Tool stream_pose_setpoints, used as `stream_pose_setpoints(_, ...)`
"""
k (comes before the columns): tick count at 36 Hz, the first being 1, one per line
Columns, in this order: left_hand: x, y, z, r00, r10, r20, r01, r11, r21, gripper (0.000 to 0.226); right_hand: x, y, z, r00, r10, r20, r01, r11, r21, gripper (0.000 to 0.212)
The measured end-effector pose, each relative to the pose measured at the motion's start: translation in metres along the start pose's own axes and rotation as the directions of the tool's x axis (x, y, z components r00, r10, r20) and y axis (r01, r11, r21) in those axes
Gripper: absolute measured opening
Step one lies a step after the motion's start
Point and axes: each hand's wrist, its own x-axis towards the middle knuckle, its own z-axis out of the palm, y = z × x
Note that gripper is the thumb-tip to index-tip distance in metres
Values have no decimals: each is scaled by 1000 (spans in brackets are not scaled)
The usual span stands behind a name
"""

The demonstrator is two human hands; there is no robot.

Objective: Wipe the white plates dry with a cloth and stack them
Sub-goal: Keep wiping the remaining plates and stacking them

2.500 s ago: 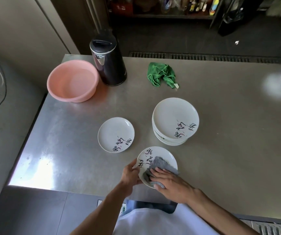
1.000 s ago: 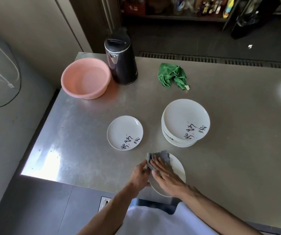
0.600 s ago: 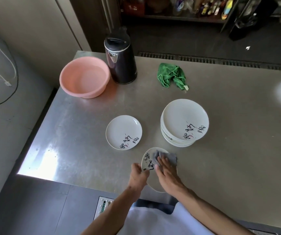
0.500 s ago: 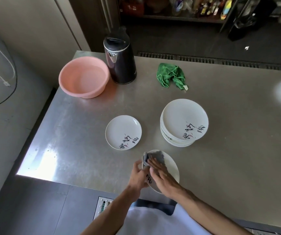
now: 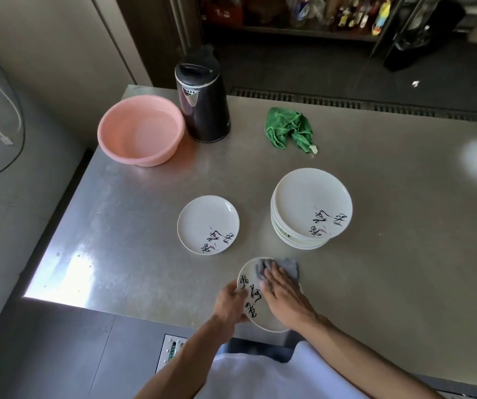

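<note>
Versus 0.5 s ago, the grey cloth [image 5: 289, 267] has swept from the far-left rim to the far-right side of the held plate [image 5: 253, 305] and now overhangs the rim, so the black lettering on the left half shows. The right hand [image 5: 283, 295] lies flat, fingers straight, pressing the cloth down and gripping nothing. The left hand [image 5: 233, 300] has its fingers curled round the plate's left rim, holding it over the near edge of the table [image 5: 389, 254]. The 1 loose plate [image 5: 208, 223] and the stack [image 5: 312, 205] haven't moved. Judgement: this is still the wiping step, the face looks nearly covered, and this plate is not yet stacked.
</note>
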Motion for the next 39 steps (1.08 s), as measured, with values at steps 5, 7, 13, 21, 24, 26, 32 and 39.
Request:
stream_pose_setpoints(5,0,-1,4,994,-58,-96,40,982,-183,22,-2,-4,-1,985,151,-79,-156,986,-65,65)
stream_pose_setpoints(7,1,1,4,986,-52,-158,25,985,-169,21,-6,-10,-2,994,107,-32,-107,994,-4,61)
stream_pose_setpoints(13,2,6,-4,998,2,-70,-6,998,-57,19,-23,-36,-8,986,-137,94,103,948,300,52)
stream_pose_setpoints(21,-5,9,-17,996,-9,84,11,1000,-12,34,2,-18,-3,997,57,43,-54,996,-71,55)
stream_pose_setpoints(24,-7,10,-14,996,14,88,-15,1000,1,34,6,-21,3,998,30,53,-29,999,-20,55)
stream_pose_setpoints(26,-7,8,-13,994,26,108,-27,1000,13,27,3,-22,10,989,-127,80,124,991,41,54)
stream_pose_setpoints(32,-8,3,-14,1000,-1,24,3,998,-64,35,0,-17,7,998,-56,35,57,998,-34,59)
stream_pose_setpoints(39,2,7,-10,988,-75,-135,42,972,-231,24,-3,-22,-1,993,115,-13,-116,990,-75,62)
